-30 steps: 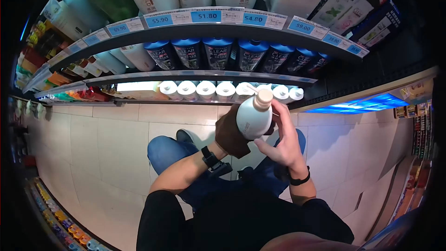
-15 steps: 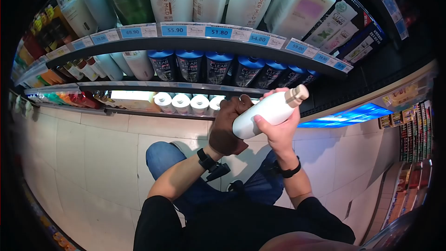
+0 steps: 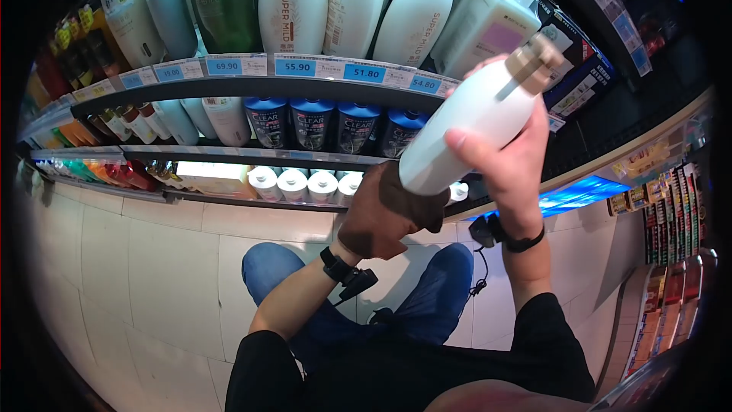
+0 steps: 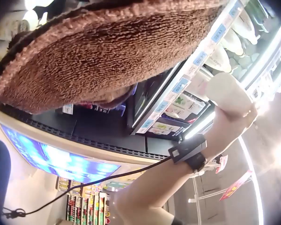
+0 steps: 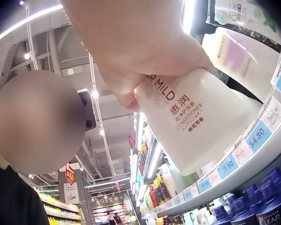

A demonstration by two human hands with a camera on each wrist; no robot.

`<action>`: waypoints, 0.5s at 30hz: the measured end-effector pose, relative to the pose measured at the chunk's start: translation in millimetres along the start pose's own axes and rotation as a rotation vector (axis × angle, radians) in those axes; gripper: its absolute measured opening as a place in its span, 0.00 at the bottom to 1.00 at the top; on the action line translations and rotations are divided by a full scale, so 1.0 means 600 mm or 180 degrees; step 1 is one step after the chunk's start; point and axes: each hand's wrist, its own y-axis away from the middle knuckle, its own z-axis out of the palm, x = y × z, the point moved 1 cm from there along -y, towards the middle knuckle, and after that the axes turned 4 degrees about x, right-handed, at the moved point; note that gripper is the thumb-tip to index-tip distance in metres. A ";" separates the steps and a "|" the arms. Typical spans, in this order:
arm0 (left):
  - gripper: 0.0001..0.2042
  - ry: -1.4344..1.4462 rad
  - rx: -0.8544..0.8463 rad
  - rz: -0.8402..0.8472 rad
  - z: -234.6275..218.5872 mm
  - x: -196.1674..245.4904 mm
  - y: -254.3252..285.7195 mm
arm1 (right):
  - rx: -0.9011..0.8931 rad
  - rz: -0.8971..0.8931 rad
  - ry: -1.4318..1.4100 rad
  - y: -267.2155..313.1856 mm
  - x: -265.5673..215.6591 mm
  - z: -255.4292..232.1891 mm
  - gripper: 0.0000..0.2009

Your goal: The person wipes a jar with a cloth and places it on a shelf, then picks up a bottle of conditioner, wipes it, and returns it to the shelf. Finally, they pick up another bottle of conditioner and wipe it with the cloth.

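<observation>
My right hand (image 3: 511, 168) grips a white pump bottle (image 3: 465, 130) with a beige pump top, thumb across its near side. The bottle tilts, its pump toward the upper right in the head view. In the right wrist view its front label (image 5: 180, 110) reads "CONDITIONER". A brown terry cloth (image 4: 98, 56) covers my left hand (image 3: 385, 214) and hides its fingers. The bottle's base overlaps the cloth in the head view, while the left wrist view shows the bottle raised apart from it.
White "SUPER MILD" bottles (image 3: 292, 8) line the upper shelf behind a strip of price tags (image 3: 295, 67). Below stand dark blue CLEAR bottles (image 3: 310, 123), then white-capped bottles (image 3: 292, 185). To the right are a lit blue panel (image 3: 583, 197) and another product rack (image 3: 675, 221).
The bottle has moved up and right toward the upper shelf, tipping from over the cloth-covered left hand. My right hand has closed round its body and rises with it; the left hand stays lower.
</observation>
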 end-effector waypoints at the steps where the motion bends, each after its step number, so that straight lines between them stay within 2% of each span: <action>1: 0.39 0.0930 0.0358 -0.0435 -0.020 0.002 0.001 | -0.0045 0.0002 0.0008 0.018 0.012 0.012 0.37; 2: 0.42 0.1871 0.0708 -0.0868 -0.036 0.006 0.001 | -0.0087 0.0013 0.0020 0.036 0.027 0.025 0.38; 3: 0.44 0.1943 0.1645 -0.1133 -0.018 0.013 0.006 | -0.0129 -0.0034 0.0026 0.051 0.041 0.038 0.39; 4: 0.44 0.1955 0.1647 -0.1136 -0.024 0.008 0.006 | -0.0170 -0.0073 0.0034 0.062 0.055 0.052 0.40; 6: 0.41 0.0595 0.1886 -0.0577 -0.054 0.002 0.003 | -0.0166 -0.0154 0.0199 0.073 0.080 0.071 0.40; 8: 0.39 0.0386 0.1900 -0.0458 -0.072 0.007 0.003 | -0.0163 -0.0263 0.0404 0.077 0.100 0.078 0.40; 10: 0.39 0.0332 0.1670 -0.0809 -0.061 0.001 0.019 | -0.0196 -0.0285 0.0502 0.075 0.109 0.077 0.41; 11: 0.39 0.0342 0.1673 -0.0812 -0.055 0.000 0.024 | -0.0220 -0.0302 0.0597 0.074 0.111 0.076 0.41; 13: 0.39 0.1755 0.1293 -0.1732 -0.040 -0.006 0.033 | -0.0220 -0.0263 0.0720 0.077 0.112 0.074 0.43; 14: 0.39 0.1769 0.1286 -0.1727 -0.038 -0.004 0.038 | -0.0225 -0.0231 0.0829 0.079 0.111 0.072 0.44; 15: 0.40 0.1326 0.1396 -0.1621 -0.040 -0.001 0.045 | -0.0225 -0.0227 0.0840 0.083 0.111 0.069 0.44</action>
